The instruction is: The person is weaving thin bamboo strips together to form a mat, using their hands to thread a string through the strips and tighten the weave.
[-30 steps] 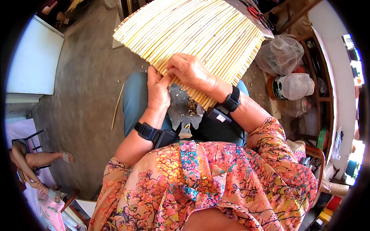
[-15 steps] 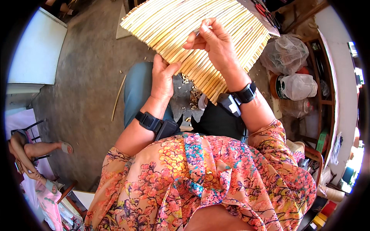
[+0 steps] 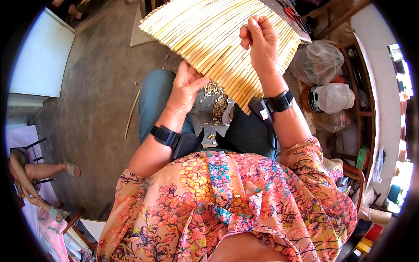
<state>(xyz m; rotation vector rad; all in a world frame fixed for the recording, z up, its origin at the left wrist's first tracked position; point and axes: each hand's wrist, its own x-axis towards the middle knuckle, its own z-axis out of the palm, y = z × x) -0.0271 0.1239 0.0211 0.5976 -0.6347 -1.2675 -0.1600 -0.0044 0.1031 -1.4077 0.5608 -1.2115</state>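
The left hand [image 3: 186, 89] is clasping the near-left edge of the stick mat [image 3: 209, 35]; the right hand [image 3: 264, 41] is hovering above, fingers curled closed, contents unclear.

Slants left forearm [image 3: 145, 158] forward and inward, with left wrist [image 3: 171, 114] nearly straight. Grips with left hand [image 3: 187, 89], laying left thumb [image 3: 198, 84] out to the right, apart from left fingers [image 3: 183, 70], partly hidden at the tips. Leans right forearm [image 3: 293, 126] forward and inward too. Holds right hand [image 3: 264, 41] farther forward than the left, curling right fingers [image 3: 245, 41] toward the palm, beside right thumb [image 3: 255, 28], in a pinch.
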